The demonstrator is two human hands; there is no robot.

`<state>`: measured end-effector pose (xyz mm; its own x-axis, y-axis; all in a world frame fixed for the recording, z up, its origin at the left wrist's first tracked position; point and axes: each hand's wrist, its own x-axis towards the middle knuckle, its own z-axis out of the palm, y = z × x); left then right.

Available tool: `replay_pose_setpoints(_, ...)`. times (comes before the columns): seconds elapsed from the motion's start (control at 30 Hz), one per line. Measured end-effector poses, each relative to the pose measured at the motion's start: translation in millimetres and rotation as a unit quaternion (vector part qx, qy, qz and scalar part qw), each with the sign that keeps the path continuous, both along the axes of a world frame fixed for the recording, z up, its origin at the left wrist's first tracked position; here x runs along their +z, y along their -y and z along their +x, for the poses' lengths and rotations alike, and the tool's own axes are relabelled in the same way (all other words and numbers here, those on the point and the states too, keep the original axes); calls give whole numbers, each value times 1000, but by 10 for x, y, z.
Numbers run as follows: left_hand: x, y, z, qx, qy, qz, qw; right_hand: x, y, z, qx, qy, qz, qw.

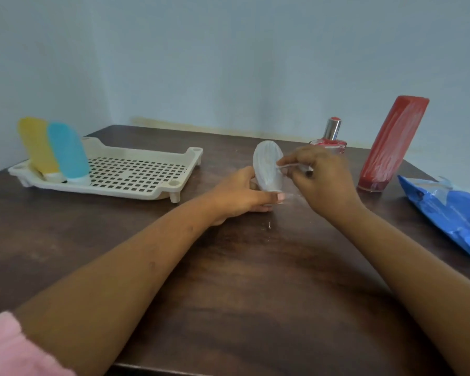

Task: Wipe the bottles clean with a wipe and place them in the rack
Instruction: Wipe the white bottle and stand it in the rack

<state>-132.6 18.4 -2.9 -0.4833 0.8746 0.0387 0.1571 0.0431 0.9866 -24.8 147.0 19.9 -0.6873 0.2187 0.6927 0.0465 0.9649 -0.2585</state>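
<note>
Found left hand (242,194) curled round the lower part of a pale translucent bottle (267,166), held upright near the middle of the table (228,267). Noted right hand (323,180) pinching a white wipe (291,166) against the bottle's side; blurred there, so apparently thumb and forefinger closed on it. Judged wiping under way on the third bottle. Counted two done: yellow bottle (37,145) and blue bottle (68,153) leaning in the rack (136,183), far left. Logged two outstanding at right: small perfume bottle (330,137), tall red bottle (391,142). Recorded blue wipe packet (451,213) at the right edge.
</note>
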Motion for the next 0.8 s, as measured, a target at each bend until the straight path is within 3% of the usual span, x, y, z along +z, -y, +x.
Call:
replay_pose_setpoints(0.23, 21, 18, -16, -10, 6, -3, 1000, -27, 27, 86, 24, 8, 66, 998)
replay_pose_setpoints(0.63, 26, 28, -41, -26, 19, -9, 999, -7, 7, 126, 32, 17, 81, 996)
replay_pose_setpoints(0.8, 24, 10, -54, -26, 23, -14, 999, 41, 23, 59, 20, -19, 88, 996)
